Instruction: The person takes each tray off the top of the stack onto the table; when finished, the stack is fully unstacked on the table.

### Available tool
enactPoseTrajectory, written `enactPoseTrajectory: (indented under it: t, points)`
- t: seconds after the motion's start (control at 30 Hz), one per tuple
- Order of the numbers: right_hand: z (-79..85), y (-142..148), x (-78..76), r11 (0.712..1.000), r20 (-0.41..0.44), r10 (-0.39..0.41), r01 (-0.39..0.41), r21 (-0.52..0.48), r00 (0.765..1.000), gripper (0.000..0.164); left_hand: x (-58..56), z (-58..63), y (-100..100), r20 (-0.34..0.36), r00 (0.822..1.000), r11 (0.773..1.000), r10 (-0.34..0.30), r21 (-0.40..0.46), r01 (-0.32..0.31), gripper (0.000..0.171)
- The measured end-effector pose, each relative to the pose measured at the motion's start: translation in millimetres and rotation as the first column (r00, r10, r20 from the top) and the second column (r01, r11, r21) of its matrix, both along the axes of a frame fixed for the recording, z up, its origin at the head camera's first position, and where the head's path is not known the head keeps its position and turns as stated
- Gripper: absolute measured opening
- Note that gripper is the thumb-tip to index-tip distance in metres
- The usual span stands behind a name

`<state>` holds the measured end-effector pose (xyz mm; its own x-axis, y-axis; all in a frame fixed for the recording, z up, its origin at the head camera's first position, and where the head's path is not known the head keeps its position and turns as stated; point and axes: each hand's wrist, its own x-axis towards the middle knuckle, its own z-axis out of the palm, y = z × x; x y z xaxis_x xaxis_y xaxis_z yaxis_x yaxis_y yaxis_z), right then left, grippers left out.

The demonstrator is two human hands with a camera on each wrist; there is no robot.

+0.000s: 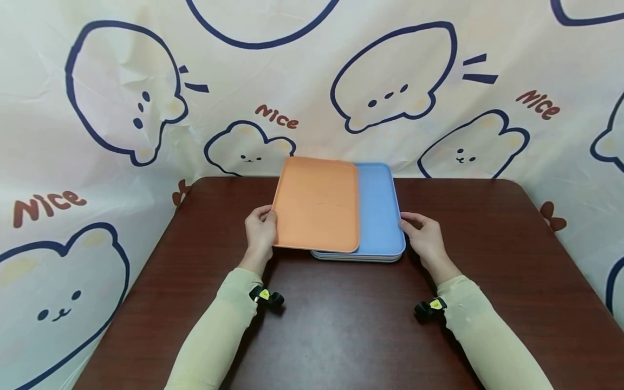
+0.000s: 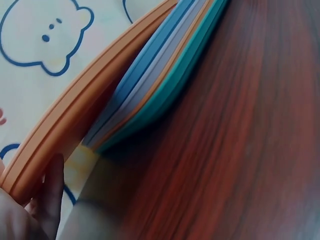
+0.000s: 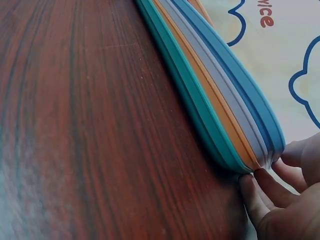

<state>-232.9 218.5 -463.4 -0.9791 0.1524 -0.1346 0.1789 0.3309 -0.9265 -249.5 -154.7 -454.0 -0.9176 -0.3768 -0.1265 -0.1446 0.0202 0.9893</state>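
An orange tray (image 1: 317,203) lies tilted, partly over a stack of trays whose top one is a blue tray (image 1: 377,211). My left hand (image 1: 260,230) pinches the orange tray's left edge, and in the left wrist view that edge stands lifted away from the stack. Below the blue tray show a lavender tray (image 3: 230,110), a second orange tray (image 3: 220,100) and a green tray (image 3: 200,107) at the bottom. At the stack's right side my right hand (image 1: 425,238) grips the edge, with thumb by the blue rim and fingers against the lower trays.
The stack stands on a dark brown wooden table (image 1: 322,330) near its far edge. Behind it hangs a pale cloth (image 1: 312,81) with bear drawings and lettering. Each wrist carries a small black camera (image 1: 267,298) over a light green sleeve (image 1: 214,330).
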Motion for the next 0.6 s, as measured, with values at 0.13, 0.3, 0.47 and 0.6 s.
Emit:
enactPoseTrajectory:
  t: [0.13,0.3,0.47,0.6]
  points:
    - [0.8,1.1,0.9,1.0,0.006,-0.003,0.003,-0.001,1.0,0.043,0.8,1.2,-13.3,-0.008,1.0,1.0,0.021,0.009,-0.021,0.035]
    - [0.5,2.9,3.1,1.0,0.017,-0.008,0.008,0.004,1.0,0.043,2.6,2.3,-31.2,-0.012,0.999,0.999,0.049,0.018,-0.049,0.035]
    - [-0.9,2.8,3.6,1.0,0.015,0.003,-0.004,0.019,1.0,0.043,5.3,2.9,-53.6,0.0,0.997,0.997,0.073,0.001,-0.073,0.036]
    - [-0.5,1.7,1.7,1.0,0.002,0.008,-0.008,0.028,1.0,0.043,6.4,5.5,-73.0,0.012,0.996,0.996,0.09,-0.021,-0.09,0.037]
